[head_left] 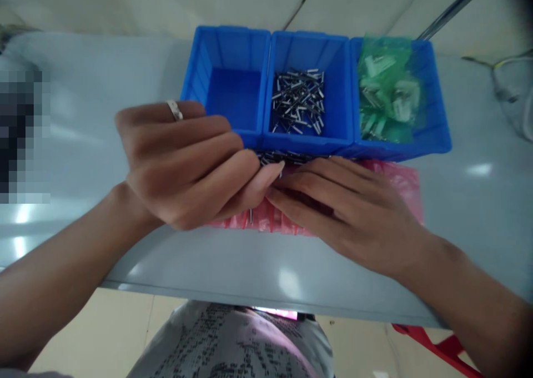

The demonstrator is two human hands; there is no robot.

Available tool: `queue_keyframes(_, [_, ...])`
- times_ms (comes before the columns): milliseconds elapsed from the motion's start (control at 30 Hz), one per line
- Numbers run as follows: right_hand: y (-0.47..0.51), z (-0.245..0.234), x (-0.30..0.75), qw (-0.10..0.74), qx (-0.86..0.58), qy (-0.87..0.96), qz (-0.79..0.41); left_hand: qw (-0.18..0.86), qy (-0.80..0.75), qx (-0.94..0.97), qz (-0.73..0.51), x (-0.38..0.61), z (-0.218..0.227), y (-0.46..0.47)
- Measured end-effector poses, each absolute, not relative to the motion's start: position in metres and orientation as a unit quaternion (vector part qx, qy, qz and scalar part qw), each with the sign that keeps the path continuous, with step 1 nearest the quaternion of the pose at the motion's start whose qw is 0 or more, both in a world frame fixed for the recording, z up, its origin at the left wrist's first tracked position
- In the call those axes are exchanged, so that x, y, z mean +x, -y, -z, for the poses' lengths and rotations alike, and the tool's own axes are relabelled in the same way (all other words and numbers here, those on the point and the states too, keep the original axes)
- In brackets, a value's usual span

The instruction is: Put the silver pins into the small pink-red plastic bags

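My left hand point(187, 164), with a ring on one finger, is curled over a pink plastic sheet point(402, 181) at the table's middle. A thin metal pin point(251, 217) pokes out below its fingers. My right hand point(345, 211) lies on the same sheet with fingers bent, its fingertips meeting those of the left hand. A small heap of dark metal pins point(287, 156) lies on the sheet just beyond the fingertips. What the right fingers pinch is hidden.
Three blue bins stand in a row behind the hands: an empty left bin point(227, 50), a middle bin point(308, 45) with many metal pins, a right bin point(435, 89) with green bags of parts. The grey table point(250, 272) has its near edge close to my body.
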State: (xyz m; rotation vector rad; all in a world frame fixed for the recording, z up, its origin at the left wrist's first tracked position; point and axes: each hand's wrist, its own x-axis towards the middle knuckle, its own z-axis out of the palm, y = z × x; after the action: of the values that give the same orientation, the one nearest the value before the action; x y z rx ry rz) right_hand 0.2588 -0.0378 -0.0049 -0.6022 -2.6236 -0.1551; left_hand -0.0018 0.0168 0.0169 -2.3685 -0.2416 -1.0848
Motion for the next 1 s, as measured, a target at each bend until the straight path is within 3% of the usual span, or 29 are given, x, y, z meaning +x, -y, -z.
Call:
queue_keyframes(200, [0.041,0.001,0.257,0.227,-0.203,0.948,0.093,0.211,0.15,-0.905,0.338,-0.017,-0.013,-0.003])
queue_keyframes(333, [0.041,0.0,0.256,0.247,-0.209,0.94,0.106,0.235,0.139,-0.89,0.366,-0.018,-0.009,-0.005])
queue_keyframes(767, [0.044,-0.013,0.257,0.486,-0.4,0.764,-0.144,0.237,0.164,-0.892,0.347,0.001,-0.016,-0.001])
queue_keyframes(1000, [0.039,-0.007,0.252,0.521,-0.383,0.703,-0.297,0.239,0.162,-0.886,0.362,-0.003,-0.01,-0.006])
